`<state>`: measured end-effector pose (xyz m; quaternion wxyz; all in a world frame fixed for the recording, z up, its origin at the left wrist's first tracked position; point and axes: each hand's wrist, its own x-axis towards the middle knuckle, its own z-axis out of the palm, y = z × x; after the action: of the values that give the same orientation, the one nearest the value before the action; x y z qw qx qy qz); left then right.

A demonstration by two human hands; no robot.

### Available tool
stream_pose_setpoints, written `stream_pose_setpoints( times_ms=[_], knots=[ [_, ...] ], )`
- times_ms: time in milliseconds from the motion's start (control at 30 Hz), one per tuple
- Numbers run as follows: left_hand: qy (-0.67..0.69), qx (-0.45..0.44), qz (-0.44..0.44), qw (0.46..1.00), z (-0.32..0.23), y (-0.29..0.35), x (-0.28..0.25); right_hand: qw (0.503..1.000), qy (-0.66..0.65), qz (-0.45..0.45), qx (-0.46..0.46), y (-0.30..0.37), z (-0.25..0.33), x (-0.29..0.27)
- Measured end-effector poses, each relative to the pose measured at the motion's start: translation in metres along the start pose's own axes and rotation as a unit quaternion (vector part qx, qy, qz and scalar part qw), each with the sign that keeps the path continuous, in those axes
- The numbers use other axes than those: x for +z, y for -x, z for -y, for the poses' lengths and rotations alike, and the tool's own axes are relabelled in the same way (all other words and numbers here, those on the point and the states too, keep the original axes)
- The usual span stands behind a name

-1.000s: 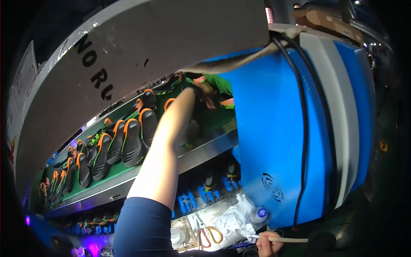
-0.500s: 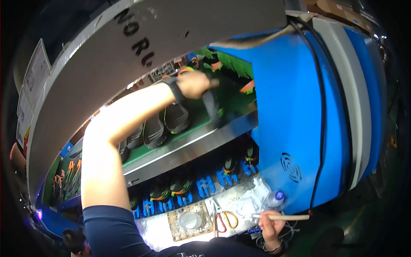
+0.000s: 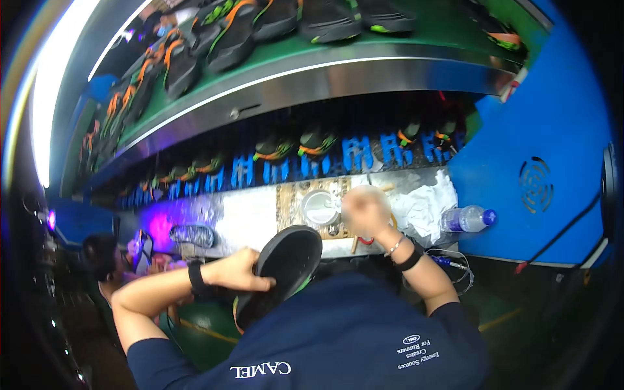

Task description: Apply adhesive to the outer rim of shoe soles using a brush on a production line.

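1. Left hand [image 3: 237, 272]: fingers closed on a black shoe sole [image 3: 289, 257], the thumb lying across its face.
2. Position of the shoe sole: held tilted in front of the person's navy shirt [image 3: 351, 331], its rounded upper end overlapping the near edge of the bench [image 3: 250, 211] in this view. Green and orange trim shows at its lower margin.
3. Right hand [image 3: 366, 211]: blurred, raised over the bench just right of a round pale dish [image 3: 320, 208]. The fingers are curled around a slim pale handle [image 3: 388, 187], whose end projects beyond the hand; the individual fingers cannot be made out.
4. The dish stands on a tan, mottled board [image 3: 286, 207] on the bench.
5. To the right of the right hand: a crumpled white cloth [image 3: 426, 208], and next to it a clear plastic bottle [image 3: 463, 220] lying on its side, its purple-blue cap pointing right.
6. Behind the bench: a row of blue holders [image 3: 356, 155], several bearing dark shoes [image 3: 317, 143] with orange and green trim.
7. Above: a green conveyor belt [image 3: 429, 36] with a metal front edge, carrying a line of black soles [image 3: 328, 23].
8. Far right: a blue machine panel [image 3: 500, 149] with a round slotted vent [image 3: 536, 185].
9. Lower left: a co-worker [image 3: 107, 257], near a violet glow on the bench.
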<state>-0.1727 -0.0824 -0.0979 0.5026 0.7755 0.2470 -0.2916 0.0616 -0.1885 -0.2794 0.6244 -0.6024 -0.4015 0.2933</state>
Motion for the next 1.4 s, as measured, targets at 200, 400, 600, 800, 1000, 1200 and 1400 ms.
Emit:
stream_pose_setpoints(
  times_ms=[200, 400, 600, 800, 1000, 1200, 1400],
  knots=[
    [0.419, -0.048, 0.156, 0.893, 0.064, 0.033, 0.041, 0.988, 0.129, 0.084, 0.024, -0.014, -0.04, 0.041],
    [0.423, 0.084, 0.098, 0.897, 0.073, 0.051, 0.019, 0.98, 0.179, 0.088, -0.007, -0.011, -0.049, 0.043],
    [0.3, 0.222, -0.297, 0.879, 0.06, 0.021, -0.034, 0.999, 0.019, 0.039, -0.028, -0.016, 0.033, 0.029],
    [0.226, 0.296, -0.316, 0.873, 0.0, 0.0, -0.063, 0.982, -0.098, 0.116, -0.11, -0.004, 0.126, 0.018],
    [0.166, 0.315, -0.26, 0.898, -0.033, 0.006, -0.07, 0.975, -0.01, 0.133, -0.178, -0.013, 0.13, 0.015],
    [0.152, 0.303, -0.241, 0.909, -0.044, 0.008, -0.071, 0.959, -0.005, 0.106, -0.262, -0.023, 0.141, 0.015],
    [0.12, 0.331, -0.3, 0.887, -0.041, 0.008, -0.069, 0.957, 0.023, 0.116, -0.266, -0.013, 0.138, 0.015]
  ],
)
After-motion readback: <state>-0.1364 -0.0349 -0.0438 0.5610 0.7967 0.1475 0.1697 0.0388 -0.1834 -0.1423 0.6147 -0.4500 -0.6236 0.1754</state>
